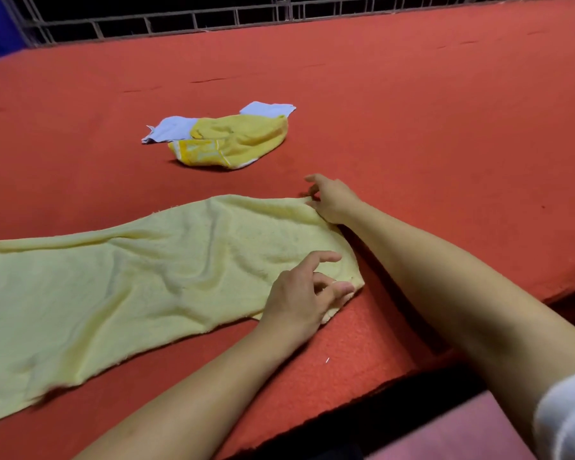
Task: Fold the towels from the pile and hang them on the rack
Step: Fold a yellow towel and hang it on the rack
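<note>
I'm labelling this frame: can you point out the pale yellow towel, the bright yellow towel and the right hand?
pale yellow towel [140, 277]: head view, middle of spread cloth.
bright yellow towel [236, 139]: head view, crumpled middle.
right hand [332, 197]: head view, back of hand.

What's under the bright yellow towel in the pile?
A pale blue cloth lies under the bright yellow towel, poking out at its left and far right. Its middle is covered, so whether that is one cloth or two, or anything else is beneath, cannot be seen.

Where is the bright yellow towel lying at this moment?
In the head view, the bright yellow towel lies crumpled on the red table, upper centre, on top of a pale blue cloth, beyond the spread pale yellow towel.
</note>
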Tool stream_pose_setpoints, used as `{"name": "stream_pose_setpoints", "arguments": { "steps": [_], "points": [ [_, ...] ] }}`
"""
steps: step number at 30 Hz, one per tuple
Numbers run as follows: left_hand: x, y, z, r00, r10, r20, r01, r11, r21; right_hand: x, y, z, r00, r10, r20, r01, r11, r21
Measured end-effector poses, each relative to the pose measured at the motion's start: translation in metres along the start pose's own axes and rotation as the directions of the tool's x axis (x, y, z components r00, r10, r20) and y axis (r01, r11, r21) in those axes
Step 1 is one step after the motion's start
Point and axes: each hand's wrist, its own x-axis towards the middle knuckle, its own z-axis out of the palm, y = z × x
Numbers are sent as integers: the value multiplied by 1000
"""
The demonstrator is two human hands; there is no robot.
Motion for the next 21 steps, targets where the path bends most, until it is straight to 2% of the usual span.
{"name": "stream_pose_setpoints", "arguments": {
  "steps": [3,5,7,9,12,15,18,19,21],
  "points": [
    [0,1,2,1000,-10,-5,10,1000,-28,8,-1,-9,1000,-9,-18,10,998,64],
    [3,6,5,1000,-10,-9,9,999,-47,17,0,-19,996,38,-76,-24,985,172],
    [9,14,9,1000,-12,-27,9,994,-105,30,3,-31,985,126,-114,-78,933,352],
    [20,25,16,997,-76,-31,66,967,-247,43,4,-46,973,192,-128,-102,856,508],
    [38,42,30,994,-106,-15,94,932,-351,60,6,-70,958,235,-165,-87,785,614],
    [52,46,46,992,-112,59,125,932,-341,72,8,-81,968,215,-133,-99,806,584],
    [56,37,54,967,-197,164,245,895,-374,71,21,-72,981,196,5,-174,857,485],
    [54,33,52,965,-203,164,251,892,-375,65,27,-67,982,189,27,-182,888,423],
    [53,28,43,977,-180,114,209,912,-352,48,39,-60,983,180,-18,-168,945,282]
  ]
}}
